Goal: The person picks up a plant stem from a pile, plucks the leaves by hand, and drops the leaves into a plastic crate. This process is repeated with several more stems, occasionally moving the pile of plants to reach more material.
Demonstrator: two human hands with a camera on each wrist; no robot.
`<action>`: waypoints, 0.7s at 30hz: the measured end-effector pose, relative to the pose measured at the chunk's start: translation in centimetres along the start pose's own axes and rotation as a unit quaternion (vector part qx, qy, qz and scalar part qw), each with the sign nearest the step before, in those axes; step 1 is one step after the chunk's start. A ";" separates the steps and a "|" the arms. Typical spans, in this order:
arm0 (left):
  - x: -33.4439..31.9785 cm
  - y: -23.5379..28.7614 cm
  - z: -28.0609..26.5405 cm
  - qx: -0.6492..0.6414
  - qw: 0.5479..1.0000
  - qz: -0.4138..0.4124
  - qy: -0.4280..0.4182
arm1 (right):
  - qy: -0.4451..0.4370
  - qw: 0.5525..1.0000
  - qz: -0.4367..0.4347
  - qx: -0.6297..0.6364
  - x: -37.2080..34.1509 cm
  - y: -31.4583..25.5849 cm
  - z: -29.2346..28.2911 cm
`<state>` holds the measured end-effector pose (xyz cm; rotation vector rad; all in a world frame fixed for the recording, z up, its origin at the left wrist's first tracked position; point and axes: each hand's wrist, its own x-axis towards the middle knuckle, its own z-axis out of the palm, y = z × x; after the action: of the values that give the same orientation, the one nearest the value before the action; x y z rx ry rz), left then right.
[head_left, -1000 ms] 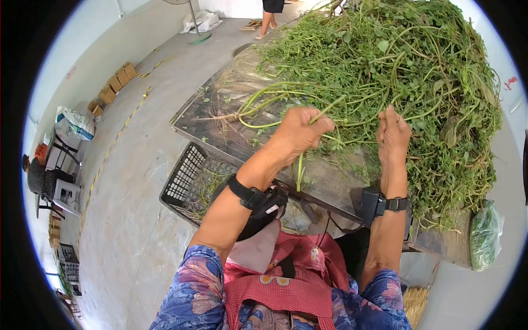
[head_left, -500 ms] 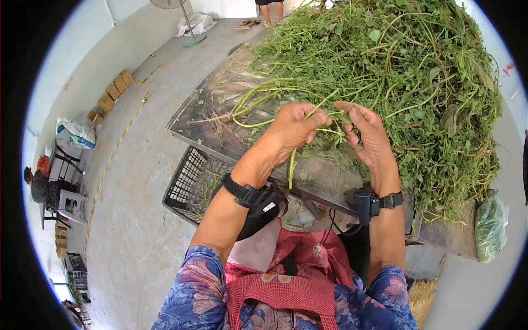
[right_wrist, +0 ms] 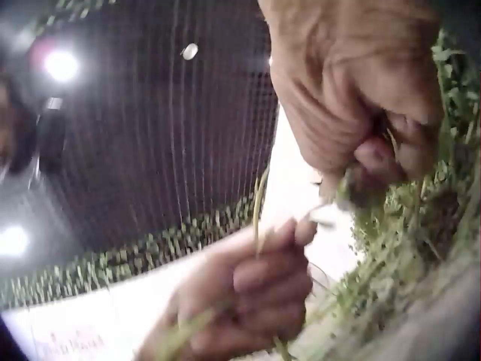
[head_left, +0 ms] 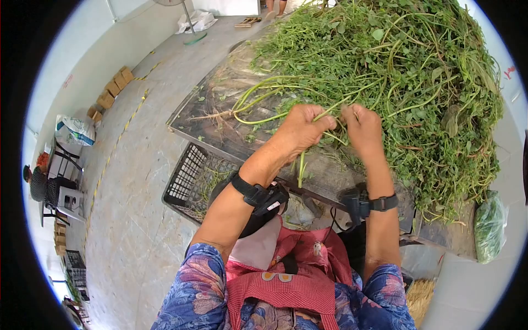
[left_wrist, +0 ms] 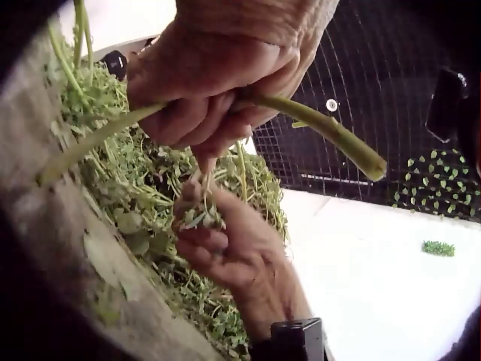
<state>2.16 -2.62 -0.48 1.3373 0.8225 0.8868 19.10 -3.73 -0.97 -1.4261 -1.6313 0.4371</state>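
Note:
The left hand (head_left: 301, 127) curls round a green stem whose thick cut end (left_wrist: 368, 162) sticks out past the fingers in the left wrist view. Close beside it, the right hand (head_left: 364, 127) pinches a small leafy sprig (left_wrist: 203, 216); its fingers are bent inward. Both hands are above the near edge of the wooden table (head_left: 330, 176). Left of them, long bent stems with a pale root (head_left: 220, 114) lie on the wood. A large heap of leafy greens (head_left: 396, 71) fills the table behind and to the right.
A black plastic crate (head_left: 184, 179) with plant scraps is below the table's left edge. A bag of greens (head_left: 489, 228) lies at the right corner. Cardboard boxes (head_left: 113, 88) line the left wall, and a fan (head_left: 190, 22) stands at the back.
From apart, the right hand came left beside the left hand; its spread fingers have since closed in on plant matter. The left hand keeps hold of the stem with little movement.

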 end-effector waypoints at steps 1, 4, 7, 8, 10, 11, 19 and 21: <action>-0.1 0.1 -0.3 -0.001 1.000 0.001 0.003 | -0.123 0.980 0.067 0.143 0.0 0.0 -0.8; -0.1 0.7 -2.5 -0.008 1.000 0.010 -0.003 | -0.213 0.849 0.143 0.462 -0.9 0.1 -4.2; -0.3 1.2 -2.9 -0.053 0.998 -0.015 -0.003 | -0.204 0.749 0.086 0.625 -0.2 0.8 -4.7; -0.5 1.3 -2.4 -0.076 0.997 -0.021 0.004 | -0.152 0.745 0.131 0.635 -0.1 1.0 -4.2; -0.6 1.4 -2.1 -0.067 0.997 -0.030 -0.015 | -0.078 0.761 0.192 0.614 -0.2 0.0 -3.0; -0.6 1.5 -2.0 -0.059 0.997 -0.040 -0.032 | -0.109 0.781 0.179 0.588 -0.4 -0.7 -2.7; -0.1 0.4 -1.9 -0.059 0.997 -0.032 -0.029 | -0.189 0.856 0.199 0.438 -0.7 -1.3 -0.5; -0.1 0.3 -2.0 -0.071 0.997 -0.028 -0.030 | -0.191 0.868 0.193 0.415 -0.6 -1.6 -0.4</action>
<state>0.31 -1.84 -0.34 1.2052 0.7334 0.8410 18.41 -4.87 0.19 -0.9998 -1.1607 1.5301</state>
